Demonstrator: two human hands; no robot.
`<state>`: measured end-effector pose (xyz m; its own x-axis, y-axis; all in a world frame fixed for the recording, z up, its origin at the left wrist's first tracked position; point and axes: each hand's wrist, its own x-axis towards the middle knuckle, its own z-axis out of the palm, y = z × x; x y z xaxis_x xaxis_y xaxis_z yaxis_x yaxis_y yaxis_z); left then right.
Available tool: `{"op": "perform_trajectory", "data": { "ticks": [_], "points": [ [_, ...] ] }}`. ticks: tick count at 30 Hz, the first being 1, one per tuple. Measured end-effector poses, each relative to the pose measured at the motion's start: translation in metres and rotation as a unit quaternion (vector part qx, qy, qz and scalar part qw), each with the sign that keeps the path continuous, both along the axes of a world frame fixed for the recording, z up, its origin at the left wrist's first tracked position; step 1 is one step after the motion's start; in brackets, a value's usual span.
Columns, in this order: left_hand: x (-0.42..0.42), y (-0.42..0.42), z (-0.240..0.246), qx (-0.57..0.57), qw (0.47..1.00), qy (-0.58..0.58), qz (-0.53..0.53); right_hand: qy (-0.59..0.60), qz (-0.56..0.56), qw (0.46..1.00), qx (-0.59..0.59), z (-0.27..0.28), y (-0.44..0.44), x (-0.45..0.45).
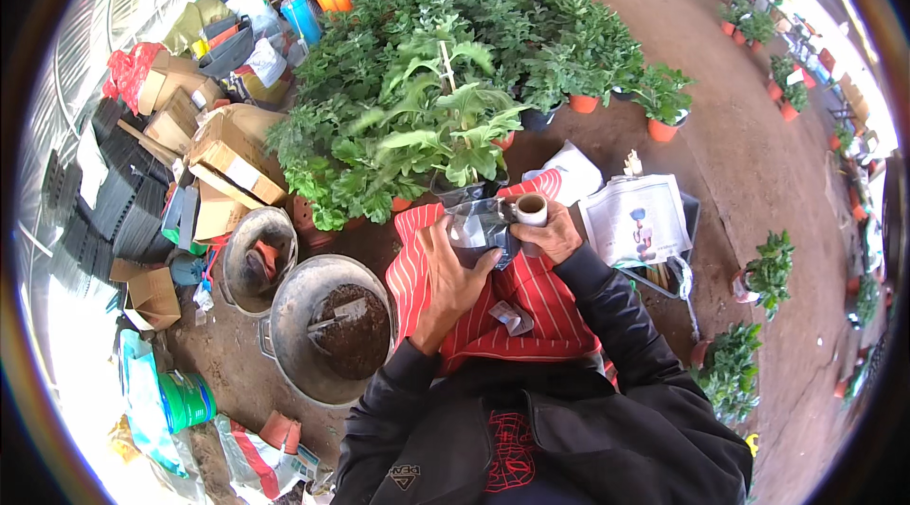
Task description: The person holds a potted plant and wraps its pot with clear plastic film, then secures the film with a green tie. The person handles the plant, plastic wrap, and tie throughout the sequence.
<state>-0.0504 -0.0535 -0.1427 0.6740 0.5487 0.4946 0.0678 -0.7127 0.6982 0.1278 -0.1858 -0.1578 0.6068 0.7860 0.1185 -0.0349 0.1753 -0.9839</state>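
My left hand [455,270] holds a piece of clear plastic [503,229] from its near left side, thumb across the front. Whether that plastic is a container or loose film I cannot tell. A roll with a brown cardboard core [531,205] is gripped in my right hand [552,232], right beside the plastic. Both hands are above a red striped apron [526,320] spread over my lap, on which a small printed slip [512,318] lies. Just beyond them stands a leafy plant [469,121] with a stake, in a dark pot [466,187].
To the left are a large metal pot [288,345] with soil and a trowel [340,317], and a smaller pot [245,235]. Cardboard boxes [238,160] are piled farther left. Massed potted plants [498,15] fill the front. A newspaper [635,221] covers a crate at right.
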Motion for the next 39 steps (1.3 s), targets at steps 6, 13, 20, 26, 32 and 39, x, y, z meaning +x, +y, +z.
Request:
{"op": "perform_trajectory", "data": {
  "ticks": [6, 13, 20, 26, 32, 39],
  "points": [
    [0.004, -0.013, 0.000, -0.005, 1.000, -0.005, 0.013, -0.226, -0.107, 0.967, -0.053, 0.002, -0.021, -0.009],
    [0.010, -0.009, 0.002, -0.009, 1.000, 0.005, -0.012, -0.008, -0.109, 0.993, -0.053, 0.035, -0.061, -0.035],
    [0.007, -0.009, 0.004, 0.022, 0.999, 0.037, 0.013, -0.028, -0.075, 0.996, -0.037, 0.050, -0.008, -0.080],
    [-0.041, 0.048, 0.028, -0.302, 0.918, 0.034, -0.256, -0.195, -0.077, 0.978, -0.021, 0.044, 0.001, -0.101],
    [-0.030, 0.001, 0.008, -0.149, 0.986, 0.010, -0.076, -0.335, -0.048, 0.935, -0.105, 0.049, -0.001, -0.097],
    [-0.009, -0.021, 0.020, 0.057, 0.993, -0.004, 0.102, -0.533, -0.071, 0.840, -0.074, 0.050, 0.000, -0.079]
  ]
}}
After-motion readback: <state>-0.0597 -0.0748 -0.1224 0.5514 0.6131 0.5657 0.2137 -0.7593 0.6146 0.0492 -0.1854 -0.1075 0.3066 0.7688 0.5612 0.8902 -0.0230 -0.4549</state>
